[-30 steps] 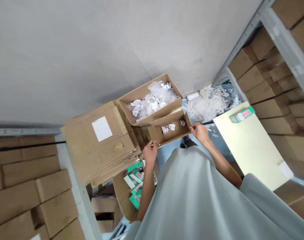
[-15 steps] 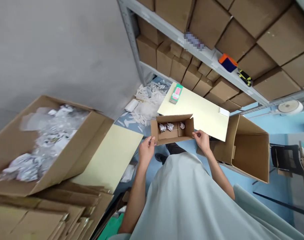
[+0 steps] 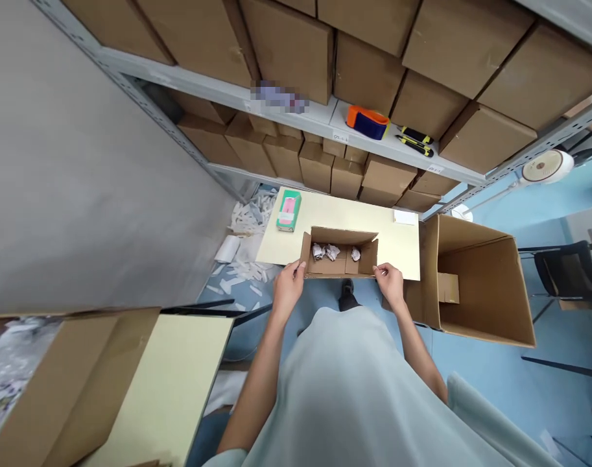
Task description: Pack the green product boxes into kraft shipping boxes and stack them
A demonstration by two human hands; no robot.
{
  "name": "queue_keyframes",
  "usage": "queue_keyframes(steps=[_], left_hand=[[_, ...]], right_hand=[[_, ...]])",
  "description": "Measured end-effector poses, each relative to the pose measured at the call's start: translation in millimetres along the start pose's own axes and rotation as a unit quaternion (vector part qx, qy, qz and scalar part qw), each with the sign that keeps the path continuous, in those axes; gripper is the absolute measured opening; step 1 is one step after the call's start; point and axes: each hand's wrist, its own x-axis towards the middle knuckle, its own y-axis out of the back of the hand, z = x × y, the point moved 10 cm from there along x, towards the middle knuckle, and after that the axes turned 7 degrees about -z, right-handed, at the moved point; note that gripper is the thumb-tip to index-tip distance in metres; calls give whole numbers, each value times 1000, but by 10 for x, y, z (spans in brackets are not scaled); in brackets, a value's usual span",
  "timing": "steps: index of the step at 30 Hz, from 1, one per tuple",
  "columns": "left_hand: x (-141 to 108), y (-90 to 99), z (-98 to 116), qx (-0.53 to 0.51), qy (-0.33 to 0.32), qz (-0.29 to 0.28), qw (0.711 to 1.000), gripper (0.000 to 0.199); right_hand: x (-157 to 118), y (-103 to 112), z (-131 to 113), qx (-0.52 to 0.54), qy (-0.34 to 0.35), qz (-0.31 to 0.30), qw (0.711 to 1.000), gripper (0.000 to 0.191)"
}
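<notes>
Between my two hands is a small open cardboard box, held level at the front edge of a pale yellow table. Several crumpled paper wads lie on its bottom, most of them toward the left. My left hand pinches the box's left front corner, thumb on top. At the opposite end, my right hand grips the right front corner between thumb and fingers. A green and pink packet lies on the table beyond the box, to the left.
A metal shelf stacked with cardboard boxes stands behind the table, carrying a tape dispenser and box cutters. A large open carton stands to the right. Another carton with packing waste is at lower left. White scraps litter the floor.
My view has turned to the right, toward the shelf and table. Still held by both hands, the small box has come over the table's front edge.
</notes>
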Motion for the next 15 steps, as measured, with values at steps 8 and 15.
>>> queue_keyframes(steps=[8, 15], left_hand=[[882, -426, 155, -6, 58, -19, 998, 43], [1198, -603, 217, 5, 67, -35, 997, 44]], right_hand=[[1025, 223, 289, 14, -4, -45, 999, 35], [1464, 146, 348, 29, -13, -78, 996, 37]])
